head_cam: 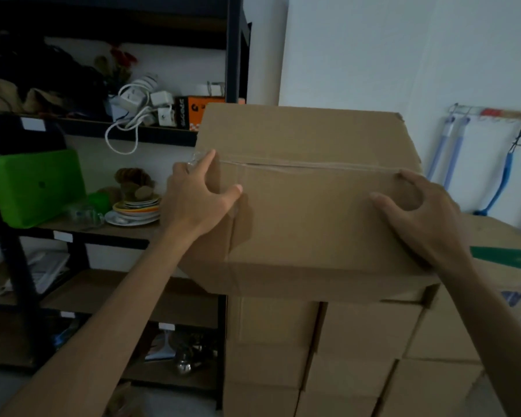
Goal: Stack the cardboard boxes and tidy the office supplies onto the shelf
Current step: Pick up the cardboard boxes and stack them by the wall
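Centre frame: large brown cardboard box [307, 206] atop stack of smaller cardboard boxes [328, 341], left edge gripped by left hand [193, 200], right edge by right hand [418, 215]; dark metal shelf [232, 55] at left.

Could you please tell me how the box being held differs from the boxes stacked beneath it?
The top box is larger and overhangs the stacked boxes beneath. The left hand and right hand hold the top box; the stacked boxes are untouched. All are plain brown cardboard.
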Tool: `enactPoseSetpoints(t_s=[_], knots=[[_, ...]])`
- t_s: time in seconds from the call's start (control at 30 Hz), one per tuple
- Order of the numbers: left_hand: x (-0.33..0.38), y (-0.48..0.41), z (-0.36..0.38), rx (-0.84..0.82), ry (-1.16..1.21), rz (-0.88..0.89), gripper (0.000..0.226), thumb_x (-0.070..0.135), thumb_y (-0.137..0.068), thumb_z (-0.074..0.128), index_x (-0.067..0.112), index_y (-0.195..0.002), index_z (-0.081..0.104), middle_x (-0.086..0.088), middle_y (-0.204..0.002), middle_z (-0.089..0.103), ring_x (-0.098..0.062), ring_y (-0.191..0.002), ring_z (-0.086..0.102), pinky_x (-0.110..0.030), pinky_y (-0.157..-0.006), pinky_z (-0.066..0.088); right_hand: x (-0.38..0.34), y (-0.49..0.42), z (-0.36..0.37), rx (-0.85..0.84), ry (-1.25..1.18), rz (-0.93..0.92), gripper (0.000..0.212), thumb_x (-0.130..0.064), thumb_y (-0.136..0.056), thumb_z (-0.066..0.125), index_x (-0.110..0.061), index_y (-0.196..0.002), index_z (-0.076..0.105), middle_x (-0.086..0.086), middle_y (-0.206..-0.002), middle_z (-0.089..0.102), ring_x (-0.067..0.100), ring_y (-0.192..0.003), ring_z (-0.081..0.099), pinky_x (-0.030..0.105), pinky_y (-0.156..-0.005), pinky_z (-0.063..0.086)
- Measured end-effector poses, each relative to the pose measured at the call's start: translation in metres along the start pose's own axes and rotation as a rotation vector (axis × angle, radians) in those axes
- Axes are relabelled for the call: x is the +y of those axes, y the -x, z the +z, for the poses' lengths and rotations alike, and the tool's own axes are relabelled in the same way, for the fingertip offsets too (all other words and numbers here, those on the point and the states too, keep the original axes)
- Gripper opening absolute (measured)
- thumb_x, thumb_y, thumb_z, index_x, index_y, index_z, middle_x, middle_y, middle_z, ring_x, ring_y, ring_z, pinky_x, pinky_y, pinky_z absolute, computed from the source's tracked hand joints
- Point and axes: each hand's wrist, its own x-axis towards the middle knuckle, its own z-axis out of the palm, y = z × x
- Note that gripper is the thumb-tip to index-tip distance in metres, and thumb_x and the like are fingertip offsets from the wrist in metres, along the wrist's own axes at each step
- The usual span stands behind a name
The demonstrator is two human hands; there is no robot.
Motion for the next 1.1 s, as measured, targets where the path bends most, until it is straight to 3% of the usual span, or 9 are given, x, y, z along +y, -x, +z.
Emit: enactPoseSetpoints(t_s=[0.47, 0.67, 0.87, 1.0, 1.1], knots=[[0.015, -0.126, 0.062, -0.039, 0.001, 0.037, 0.075, 0.057, -0.082, 0.056, 0.036, -0.146, 0.024, -0.009, -0.141, 0.030, -0.032, -0.126, 0.037, -0.043, -0.099, 0.037, 0.011, -0.117, 0.048, 0.039, 0.019, 0.049, 0.081, -0.077, -0.067, 0.042, -0.031, -0.133, 0.047, 0.009, -0.133, 0.054, 0.034, -0.116, 0.052, 0.047, -0.095, 0.041], [0.008, -0.172, 0.095, -0.100, 0.006, -0.003, 0.075, 0.057, -0.080, 0.057, 0.038, -0.145, 0.025, -0.010, -0.145, 0.029, -0.034, -0.130, 0.034, -0.049, -0.104, 0.034, 0.027, -0.155, 0.083, -0.034, -0.038, 0.101, 0.074, -0.072, -0.068, 0.047, -0.032, -0.129, 0.052, 0.006, -0.134, 0.054, 0.033, -0.119, 0.051, 0.047, -0.096, 0.040], [-0.004, -0.211, 0.129, -0.146, -0.010, -0.065, 0.075, 0.057, -0.080, 0.057, 0.040, -0.145, 0.024, -0.010, -0.148, 0.026, -0.035, -0.131, 0.034, -0.052, -0.104, 0.034, 0.047, -0.193, 0.118, -0.111, -0.037, 0.076, 0.055, -0.062, -0.082, 0.055, -0.031, -0.128, 0.053, 0.007, -0.132, 0.056, 0.033, -0.118, 0.052, 0.047, -0.097, 0.039], [-0.002, -0.248, 0.143, -0.178, -0.001, -0.072, 0.081, 0.066, -0.070, 0.051, 0.039, -0.143, 0.030, -0.005, -0.152, 0.027, -0.031, -0.135, 0.031, -0.055, -0.106, 0.030, 0.052, -0.231, 0.127, -0.208, 0.035, 0.061, 0.064, -0.069, -0.080, 0.050, -0.031, -0.132, 0.048, 0.006, -0.138, 0.050, 0.032, -0.122, 0.048, 0.046, -0.098, 0.037], [0.003, -0.270, 0.147, -0.176, 0.011, -0.045, 0.067, 0.057, -0.082, 0.053, 0.027, -0.141, 0.039, -0.004, -0.149, 0.035, -0.028, -0.135, 0.032, -0.050, -0.108, 0.029, 0.049, -0.260, 0.136, -0.300, 0.144, 0.069, 0.074, -0.075, -0.075, 0.048, -0.032, -0.134, 0.044, 0.006, -0.139, 0.047, 0.030, -0.125, 0.045, 0.047, -0.099, 0.036]])
